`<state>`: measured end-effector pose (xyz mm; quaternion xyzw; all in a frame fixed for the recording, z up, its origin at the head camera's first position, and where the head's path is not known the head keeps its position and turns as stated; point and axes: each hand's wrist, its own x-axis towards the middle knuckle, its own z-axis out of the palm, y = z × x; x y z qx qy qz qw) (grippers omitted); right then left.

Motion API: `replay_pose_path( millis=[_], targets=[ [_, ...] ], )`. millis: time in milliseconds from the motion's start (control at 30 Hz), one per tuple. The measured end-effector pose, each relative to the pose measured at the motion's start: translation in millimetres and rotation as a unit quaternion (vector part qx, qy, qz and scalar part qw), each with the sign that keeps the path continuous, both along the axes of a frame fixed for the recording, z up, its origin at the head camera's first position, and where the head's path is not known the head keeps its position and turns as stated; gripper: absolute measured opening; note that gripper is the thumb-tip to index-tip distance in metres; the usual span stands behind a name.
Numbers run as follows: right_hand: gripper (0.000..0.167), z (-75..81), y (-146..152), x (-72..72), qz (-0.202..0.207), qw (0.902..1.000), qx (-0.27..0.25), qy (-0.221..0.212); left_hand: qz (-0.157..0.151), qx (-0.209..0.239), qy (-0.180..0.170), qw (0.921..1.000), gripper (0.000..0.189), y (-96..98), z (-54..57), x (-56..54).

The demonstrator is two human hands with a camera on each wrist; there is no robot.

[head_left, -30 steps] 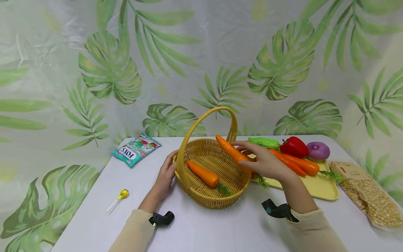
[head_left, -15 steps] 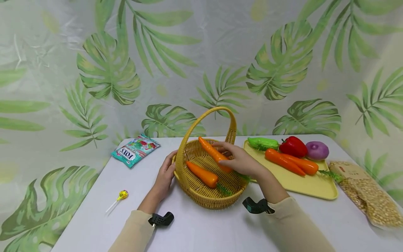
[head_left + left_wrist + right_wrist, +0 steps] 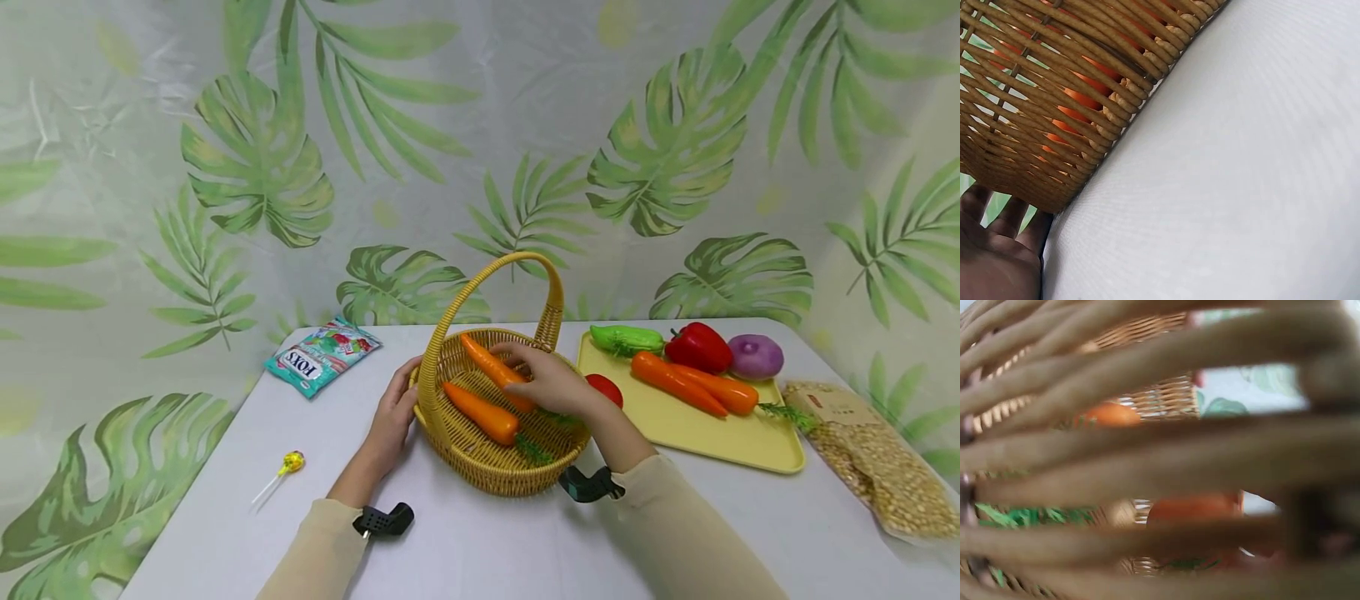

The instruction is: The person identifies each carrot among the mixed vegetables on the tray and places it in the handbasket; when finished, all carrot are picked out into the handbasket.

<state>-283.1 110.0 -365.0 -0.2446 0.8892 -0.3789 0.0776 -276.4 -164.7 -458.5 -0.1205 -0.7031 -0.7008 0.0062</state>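
A woven wicker basket [image 3: 495, 479] with a tall arched handle stands mid-table. My left hand [image 3: 392, 412] holds its left side, the fingers reaching along the outer wall; in the left wrist view the fingertips are hidden behind the weave. Inside the basket lies one carrot [image 3: 483, 414], tip toward the upper left. My right hand [image 3: 551, 383] reaches over the right rim and grips a second carrot [image 3: 491, 368] by its thick end, low inside the basket beside the first. The basket wall covers most of the right wrist view; green carrot tops [image 3: 1029, 515] show through it.
A yellow tray [image 3: 697, 442] at right bears two carrots [image 3: 675, 385], a red pepper [image 3: 701, 348], a purple onion [image 3: 756, 357] and a green vegetable [image 3: 626, 339]. A red round vegetable [image 3: 606, 388] sits beside the basket. A grain bag [image 3: 877, 458], candy bag [image 3: 322, 358] and lollipop [image 3: 292, 461] lie outward.
My right hand has carried the second carrot left and down, from over the right rim into the basket. The red round thing has come into sight. My left hand stays put.
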Motion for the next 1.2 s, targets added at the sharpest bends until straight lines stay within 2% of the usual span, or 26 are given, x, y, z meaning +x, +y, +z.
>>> replay_pose_path(
  millis=[267,433,667,900,1033,1200],
  targets=[
    [0.050,-8.7,-5,-5.6,0.010,0.9986,0.052,0.001,-0.005,-0.001,-0.003,1.0000,0.044,-0.4,-0.5,-0.8],
    [0.048,-11.3,-3,-7.1,0.031,0.9967,0.075,0.003,-0.004,-0.008,0.004,1.0000,0.043,-1.3,0.0,-0.3],
    [0.048,-15.7,0,-7.7,0.037,0.9972,0.062,-0.020,-0.004,-0.008,0.003,1.0000,0.044,-1.9,0.4,0.6],
    [0.047,-14.5,7,-0.4,0.042,0.9975,0.053,0.021,-0.006,-0.004,-0.002,1.0000,0.044,-1.0,1.2,1.8],
    [0.044,-8.5,13,8.1,0.028,0.9985,0.036,0.031,-0.006,-0.007,-0.001,1.0000,0.044,-1.0,1.6,2.2],
    [0.046,0.5,23,19.8,0.032,0.9989,0.017,0.031,-0.006,-0.010,0.000,0.9999,0.043,-0.9,1.5,2.1]
  ],
)
